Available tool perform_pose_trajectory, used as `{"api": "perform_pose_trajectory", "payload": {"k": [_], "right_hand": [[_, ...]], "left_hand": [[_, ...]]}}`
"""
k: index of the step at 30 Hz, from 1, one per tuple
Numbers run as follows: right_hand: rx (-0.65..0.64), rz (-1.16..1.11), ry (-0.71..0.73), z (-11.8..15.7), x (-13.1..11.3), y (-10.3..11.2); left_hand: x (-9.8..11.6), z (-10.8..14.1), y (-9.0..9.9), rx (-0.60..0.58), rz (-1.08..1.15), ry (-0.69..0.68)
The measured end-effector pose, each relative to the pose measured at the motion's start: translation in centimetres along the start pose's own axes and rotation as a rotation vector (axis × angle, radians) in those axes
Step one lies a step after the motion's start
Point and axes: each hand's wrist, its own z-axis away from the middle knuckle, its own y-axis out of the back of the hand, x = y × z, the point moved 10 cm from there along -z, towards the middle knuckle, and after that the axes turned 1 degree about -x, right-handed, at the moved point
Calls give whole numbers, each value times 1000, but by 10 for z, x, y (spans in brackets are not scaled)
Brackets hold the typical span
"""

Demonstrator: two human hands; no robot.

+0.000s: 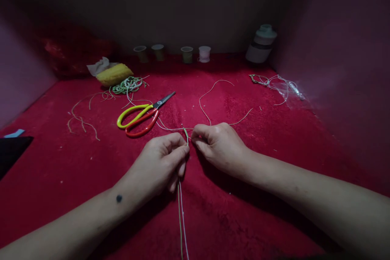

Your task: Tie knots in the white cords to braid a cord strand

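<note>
Near the middle, my left hand (169, 156) pinches green and white cords (182, 215), whose strands run down from it toward the bottom edge. A short green knotted section (185, 133) sticks up just above its fingertips. Close beside it on the right, my right hand (217, 144) has thumb and index finger pressed together on a thin cord end. A loose thin cord (201, 99) curves over the cloth beyond my right hand. Scissors (143, 120) with one yellow and one red handle lie to the upper left of my left hand, their blades pointing up and right.
Behind the scissors are a green and white cord bundle (128, 85) and a yellow object (115, 74). Several spools, including a pink one (204, 54), line the back. A bottle (261, 44) and a clear plastic bag (291, 93) are at right. Red cloth (76, 195) covers the surface.
</note>
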Motion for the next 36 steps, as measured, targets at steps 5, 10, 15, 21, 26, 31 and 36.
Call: {"api": "perform_pose_trajectory", "payload": {"k": [5,10,15,21,26,31,36], "right_hand": [[-11,1,5,1,0,-1],[-43,95,27,-3,-2,-3],[-66,54,36,-10,-3,-5],[-60,19,39,-13,-4,-5],[-55,15,5,-14,-1,-4],[-67,11,17,-13,-1,-5],[-46,-40,10,-14,0,-2]], "left_hand": [[-2,3,-2,-21,-37,-6],[-8,3,0,-3,-48,-11],[-11,2,0,-25,-45,13],[-10,3,1,-34,-85,5],[-11,3,0,-44,-102,22],[-10,2,-1,-41,-89,26],[-12,2,-1,-55,-44,43]]}}
